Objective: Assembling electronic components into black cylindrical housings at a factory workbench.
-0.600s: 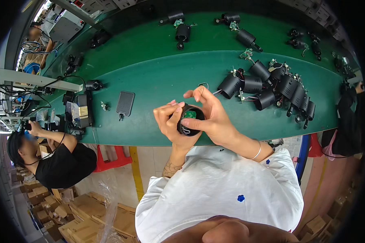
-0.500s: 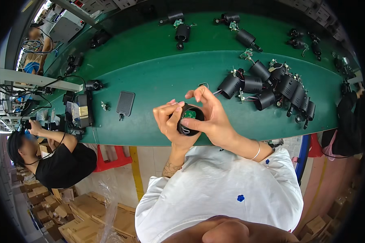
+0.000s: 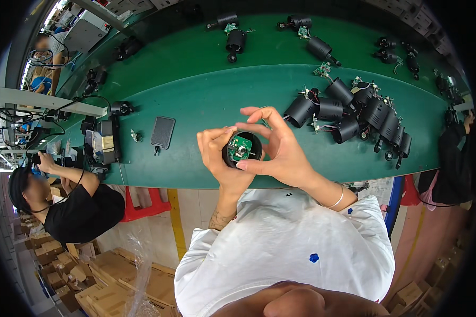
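Over the near edge of the green table, my left hand (image 3: 216, 153) wraps round the side of a black cylindrical housing (image 3: 258, 143). Its open end faces up, and a green circuit board (image 3: 239, 148) shows in the mouth, lying slightly tilted. My right hand (image 3: 281, 153) grips the housing's other side; the thumb rests at the rim beside the board, while the index finger is raised and bent. Part of the housing is hidden by my fingers. To the left of my hands lies a dark flat rectangular device (image 3: 163, 132) with a short stub.
Black housings with boards and wires (image 3: 375, 112) are heaped at the right of the table (image 3: 195, 100). More units (image 3: 236, 40) lie on the far strip. A small loose board (image 3: 136, 136) is at left. A co-worker (image 3: 84, 203) sits at the left, near cardboard boxes (image 3: 116, 274).
The housing has turned in my hands, and the board in its mouth shows more fully. My right thumb has moved from over the board toward the rim.
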A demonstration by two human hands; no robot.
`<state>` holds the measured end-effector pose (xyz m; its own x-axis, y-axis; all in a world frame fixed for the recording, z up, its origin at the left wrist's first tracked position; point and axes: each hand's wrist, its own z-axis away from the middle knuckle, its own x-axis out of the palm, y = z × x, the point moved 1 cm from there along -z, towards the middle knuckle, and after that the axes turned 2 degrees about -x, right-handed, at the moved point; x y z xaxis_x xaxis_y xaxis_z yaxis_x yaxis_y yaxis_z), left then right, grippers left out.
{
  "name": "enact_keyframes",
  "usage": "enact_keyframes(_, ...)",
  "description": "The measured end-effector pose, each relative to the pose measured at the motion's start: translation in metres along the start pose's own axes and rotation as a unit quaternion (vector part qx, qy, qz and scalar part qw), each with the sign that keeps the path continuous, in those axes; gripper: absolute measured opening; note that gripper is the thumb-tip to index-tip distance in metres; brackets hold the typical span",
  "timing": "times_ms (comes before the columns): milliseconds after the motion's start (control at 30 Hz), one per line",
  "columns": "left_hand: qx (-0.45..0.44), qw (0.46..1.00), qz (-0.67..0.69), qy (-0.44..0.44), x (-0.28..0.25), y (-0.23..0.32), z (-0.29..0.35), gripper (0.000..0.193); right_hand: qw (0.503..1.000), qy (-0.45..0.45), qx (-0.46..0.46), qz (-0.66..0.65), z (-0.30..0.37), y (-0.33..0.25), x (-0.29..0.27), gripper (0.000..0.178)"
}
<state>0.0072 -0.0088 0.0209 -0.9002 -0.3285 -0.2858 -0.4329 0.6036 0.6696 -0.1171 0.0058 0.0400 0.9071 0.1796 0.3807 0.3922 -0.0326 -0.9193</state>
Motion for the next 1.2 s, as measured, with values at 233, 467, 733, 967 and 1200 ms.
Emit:
enact_keyframes(233, 0.040, 0.995, -0.086, -0.007, 0.000, 0.002, -0.003, 0.046, 0.935, 0.064, -0.211, 0.278, -0.001, -0.022, 0.001, 0.056)
enact_keyframes(467, 0.017, 0.996, -0.085, -0.011, 0.002, 0.001, -0.001, 0.045, 0.818, 0.110, -0.398, 0.401, -0.001, -0.016, 0.002, 0.047)
enact_keyframes(733, 0.003, 0.999, -0.051, -0.012, 0.001, 0.005, -0.003, 0.046, 0.884, 0.114, -0.289, 0.349, -0.007, -0.011, -0.005, 0.045)
enact_keyframes(967, 0.015, 0.990, -0.110, -0.087, 0.007, 0.004, -0.009, 0.050, 0.994, 0.042, 0.045, -0.091, -0.014, 0.026, -0.019, 0.047)
enact_keyframes(1200, 0.184, 0.910, -0.195, -0.317, -0.018, 0.043, -0.068, 0.044, 0.896, 0.067, 0.271, -0.344, -0.033, 0.056, -0.021, 0.045)
